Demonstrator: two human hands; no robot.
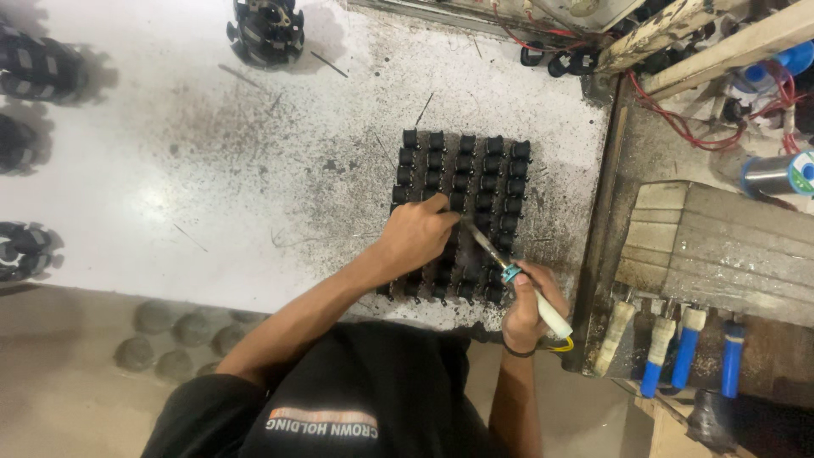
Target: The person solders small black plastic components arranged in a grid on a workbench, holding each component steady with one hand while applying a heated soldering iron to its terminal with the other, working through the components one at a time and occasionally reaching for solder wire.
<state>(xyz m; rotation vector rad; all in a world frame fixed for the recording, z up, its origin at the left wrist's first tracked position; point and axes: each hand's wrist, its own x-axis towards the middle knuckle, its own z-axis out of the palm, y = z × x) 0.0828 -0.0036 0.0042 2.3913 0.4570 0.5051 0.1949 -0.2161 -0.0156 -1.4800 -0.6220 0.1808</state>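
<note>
Near the table's (212,170) front edge, the right hand (524,309) grips a white-handled soldering iron (517,280), tip slanting up-left. Just beyond, the left hand (415,237) pinches one black part in a square block of small black parts (475,182). Farther right lie blue-handled tools (687,356); a wire spool (776,174) sits beyond.

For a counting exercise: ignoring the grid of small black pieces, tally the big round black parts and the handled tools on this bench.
Round black parts: 4
Racked tools: 4
Soldering tool in the right hand: 1
Total: 9
</note>
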